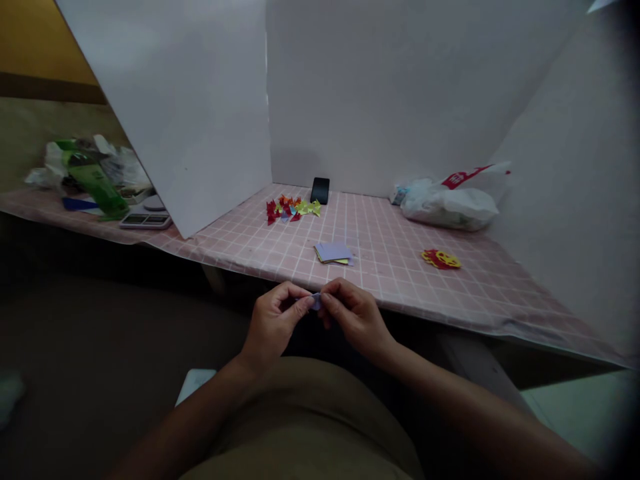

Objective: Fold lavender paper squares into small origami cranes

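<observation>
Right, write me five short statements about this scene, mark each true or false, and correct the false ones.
1. The left hand and the right hand both hold a small purple piece. True.
2. The paper stack lies on the pink tablecloth. True.
3. The top sheet of the paper stack is bright red. False: it is light purple.
4. The white plastic bag lies beyond the red and yellow pieces. True.
5. The right hand lies flat on the pink tablecloth. False: its fingers pinch the small purple piece.
</observation>
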`<state>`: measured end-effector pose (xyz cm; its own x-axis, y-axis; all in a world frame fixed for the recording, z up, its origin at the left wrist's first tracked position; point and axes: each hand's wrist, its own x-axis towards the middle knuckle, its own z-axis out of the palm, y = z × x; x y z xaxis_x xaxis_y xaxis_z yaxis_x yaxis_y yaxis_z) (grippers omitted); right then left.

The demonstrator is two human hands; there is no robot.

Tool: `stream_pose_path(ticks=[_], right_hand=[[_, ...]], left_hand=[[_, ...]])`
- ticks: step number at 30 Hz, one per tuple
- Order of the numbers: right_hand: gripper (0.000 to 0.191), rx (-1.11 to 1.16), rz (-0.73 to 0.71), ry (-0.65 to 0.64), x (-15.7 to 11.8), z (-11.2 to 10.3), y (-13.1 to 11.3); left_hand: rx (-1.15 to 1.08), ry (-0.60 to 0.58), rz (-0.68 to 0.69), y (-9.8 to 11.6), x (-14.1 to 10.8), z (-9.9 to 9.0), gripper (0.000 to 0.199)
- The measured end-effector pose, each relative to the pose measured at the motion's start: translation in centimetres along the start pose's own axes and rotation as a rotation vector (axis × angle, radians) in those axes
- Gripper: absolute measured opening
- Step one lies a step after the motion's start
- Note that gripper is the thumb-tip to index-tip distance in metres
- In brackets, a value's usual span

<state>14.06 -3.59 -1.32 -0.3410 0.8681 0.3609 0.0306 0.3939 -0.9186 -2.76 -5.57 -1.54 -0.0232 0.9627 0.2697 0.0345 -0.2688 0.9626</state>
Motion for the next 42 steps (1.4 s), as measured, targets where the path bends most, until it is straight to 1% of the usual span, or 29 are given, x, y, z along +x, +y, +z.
stream_pose_path(ticks=[2, 5, 11, 19, 24, 27, 30, 35, 37, 38, 40, 42], right_hand=[[0.017, 0.02, 0.029, -0.027, 0.1, -0.1, 0.0], [0.018, 0.008, 0.015, -0.039, 0.1, -0.1, 0.0], [0.019, -0.029, -0.046, 0.036, 0.0, -0.1, 0.3], [0.02, -0.057, -0.053, 0.053, -0.1, -0.1, 0.3], [0.022, -0.05, -0.029, 0.061, -0.3, 0.1, -0.1], [0.023, -0.005, 0.004, 0.064, -0.3, 0.2, -0.2], [0.024, 0.089, 0.041, 0.078, -0.1, 0.2, -0.1], [0.024, 0.233, 0.103, 0.141, 0.3, 0.1, 0.5], [0.023, 0.262, 0.105, 0.151, 0.3, 0.2, 0.6], [0.023, 0.265, 0.098, 0.151, 0.3, 0.3, 0.7], [0.024, 0.25, 0.073, 0.145, 0.2, 0.4, 0.7], [0.025, 0.233, 0.045, 0.135, 0.1, 0.6, 0.6]], left_hand=[[0.035, -0.006, 0.016, -0.1, 0.0, 0.0, 0.011], [0.067, -0.011, 0.042, -0.1, 0.0, -0.1, 0.008], [0.073, 0.048, 0.043, -0.1, -0.2, 0.0, 0.008], [0.061, 0.068, 0.067, -0.3, -0.2, 0.0, 0.011], [0.091, 0.085, 0.074, -0.1, -0.2, 0.1, 0.014], [0.117, 0.087, 0.099, 0.1, -0.3, 0.0, 0.018], [0.097, 0.101, 0.098, 0.1, -0.1, -0.1, 0.018], [-0.071, 0.16, 0.047, -0.2, 0.0, 0.0, 0.021], [-0.126, 0.131, 0.024, -0.3, -0.2, 0.4, 0.024], [-0.139, 0.096, 0.007, -0.2, -0.2, 0.6, 0.025], [-0.144, 0.012, -0.037, -0.1, -0.3, 1.2, 0.02], [-0.152, -0.036, -0.045, 0.0, -0.3, 1.7, 0.016]])
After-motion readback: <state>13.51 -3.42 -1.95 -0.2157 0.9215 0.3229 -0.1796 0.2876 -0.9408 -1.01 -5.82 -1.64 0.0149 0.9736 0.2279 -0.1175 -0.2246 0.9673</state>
